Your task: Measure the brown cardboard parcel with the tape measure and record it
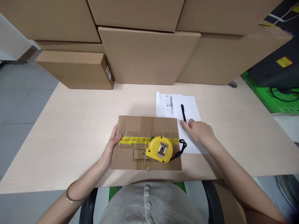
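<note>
A flat brown cardboard box lies at the table's front, with yellow printed tape across it. On top rests a yellow tape measure with a black wrist strap. My left hand grips the box's left side, thumb over the top edge. Beyond the right side of the box, my right hand is over white paper. One digit stretches toward the lower end of a black pen, while the other fingers are curled and partly hidden. Whether it touches the pen is unclear.
Large cardboard boxes stand stacked along the back of the wooden table. A smaller carton is at the back left. Right of the table is a green surface with dark items and a cable.
</note>
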`<state>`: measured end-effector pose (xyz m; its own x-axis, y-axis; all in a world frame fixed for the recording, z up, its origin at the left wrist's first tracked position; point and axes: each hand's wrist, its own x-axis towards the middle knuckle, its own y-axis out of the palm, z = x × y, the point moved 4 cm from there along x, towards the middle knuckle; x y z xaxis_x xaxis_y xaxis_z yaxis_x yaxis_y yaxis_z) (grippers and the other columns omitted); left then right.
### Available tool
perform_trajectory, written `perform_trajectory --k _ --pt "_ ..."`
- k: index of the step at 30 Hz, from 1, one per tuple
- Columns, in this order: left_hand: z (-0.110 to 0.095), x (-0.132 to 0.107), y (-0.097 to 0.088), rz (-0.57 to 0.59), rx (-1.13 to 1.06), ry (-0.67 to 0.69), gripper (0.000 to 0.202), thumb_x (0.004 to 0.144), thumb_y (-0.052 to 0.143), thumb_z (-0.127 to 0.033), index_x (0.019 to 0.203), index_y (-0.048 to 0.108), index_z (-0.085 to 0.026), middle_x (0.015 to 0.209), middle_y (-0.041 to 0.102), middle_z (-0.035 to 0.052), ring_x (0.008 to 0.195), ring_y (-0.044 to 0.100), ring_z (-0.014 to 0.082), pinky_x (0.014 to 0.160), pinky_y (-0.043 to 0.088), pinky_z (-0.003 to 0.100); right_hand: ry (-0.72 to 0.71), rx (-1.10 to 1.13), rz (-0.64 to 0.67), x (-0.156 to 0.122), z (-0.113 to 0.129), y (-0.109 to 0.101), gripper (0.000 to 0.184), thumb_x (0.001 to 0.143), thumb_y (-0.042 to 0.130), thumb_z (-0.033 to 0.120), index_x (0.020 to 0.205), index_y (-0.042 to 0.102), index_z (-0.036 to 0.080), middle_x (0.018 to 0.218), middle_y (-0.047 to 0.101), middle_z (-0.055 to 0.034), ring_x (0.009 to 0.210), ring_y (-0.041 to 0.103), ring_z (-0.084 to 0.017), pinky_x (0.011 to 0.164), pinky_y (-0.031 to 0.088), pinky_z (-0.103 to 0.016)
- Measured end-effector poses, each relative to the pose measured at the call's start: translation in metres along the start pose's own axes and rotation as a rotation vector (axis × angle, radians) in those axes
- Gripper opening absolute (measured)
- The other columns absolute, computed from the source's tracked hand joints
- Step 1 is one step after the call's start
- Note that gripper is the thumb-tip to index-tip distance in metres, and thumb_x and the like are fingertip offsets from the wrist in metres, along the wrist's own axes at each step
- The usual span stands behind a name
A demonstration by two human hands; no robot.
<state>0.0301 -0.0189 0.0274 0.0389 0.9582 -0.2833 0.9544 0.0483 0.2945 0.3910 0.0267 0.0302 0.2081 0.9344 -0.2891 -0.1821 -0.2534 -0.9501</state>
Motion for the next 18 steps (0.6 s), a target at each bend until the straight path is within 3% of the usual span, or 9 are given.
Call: perform_trajectory --k 3,5,8,11,15,18 --pt "0.007 0.007 -0.010 -0.071 -0.013 0.019 0.056 0.083 0.070 -0.049 0.135 0.069 -0.028 0.149 0.067 0.0041 0.148 0.052 0.0386 0.118 0.049 0.051 -0.019 0.068 0.017 0.006 -0.007 0.017 0.040 0.102 0.044 0.047 0.079 0.062 0.020 0.078 0.074 -0.0222 0.084 0.074 -0.041 0.076 0.049 -0.047" --pt "0.009 0.010 -0.014 -0.075 0.001 0.057 0.056 0.083 0.070 -0.051 0.134 0.069 -0.030 0.156 0.062 0.0016 0.155 0.043 0.0376 0.127 0.038 0.051 -0.071 0.160 0.034 0.008 -0.010 0.021 0.039 0.103 0.043 0.047 0.078 0.060 0.022 0.078 0.074 -0.0189 0.084 0.073 -0.038 0.078 0.050 -0.047" --pt "0.009 0.011 -0.017 -0.048 0.017 0.116 0.057 0.086 0.070 -0.055 0.139 0.067 -0.034 0.163 0.056 -0.0011 0.161 0.034 0.0359 0.133 0.028 0.051 -0.193 0.376 0.065 0.009 -0.014 0.021 0.047 0.103 0.040 0.059 0.078 0.059 0.024 0.083 0.075 -0.0116 0.084 0.071 -0.029 0.080 0.052 -0.040" --pt "0.005 0.015 -0.016 -0.026 -0.006 0.163 0.059 0.086 0.071 -0.058 0.140 0.067 -0.037 0.163 0.055 -0.0021 0.162 0.032 0.0352 0.134 0.026 0.050 -0.268 0.608 0.061 0.010 -0.015 0.023 0.052 0.101 0.038 0.071 0.085 0.057 0.025 0.083 0.072 -0.0067 0.074 0.066 -0.022 0.070 0.053 -0.034" --pt "-0.002 0.028 -0.009 0.030 0.003 0.229 0.056 0.088 0.068 -0.058 0.140 0.069 -0.037 0.160 0.058 -0.0013 0.160 0.035 0.0341 0.134 0.026 0.050 -0.289 0.824 0.047 0.011 -0.012 0.037 0.052 0.090 0.058 0.078 0.085 0.053 0.026 0.062 0.060 0.0013 0.054 0.056 -0.016 0.055 0.048 -0.030" --pt "-0.003 0.038 -0.005 0.057 0.037 0.266 0.055 0.091 0.063 -0.059 0.140 0.068 -0.035 0.156 0.060 0.0015 0.157 0.037 0.0346 0.133 0.025 0.052 -0.289 0.899 0.060 0.013 -0.009 0.045 0.051 0.079 0.075 0.072 0.076 0.052 0.026 0.055 0.059 0.0019 0.049 0.054 -0.015 0.049 0.045 -0.028"
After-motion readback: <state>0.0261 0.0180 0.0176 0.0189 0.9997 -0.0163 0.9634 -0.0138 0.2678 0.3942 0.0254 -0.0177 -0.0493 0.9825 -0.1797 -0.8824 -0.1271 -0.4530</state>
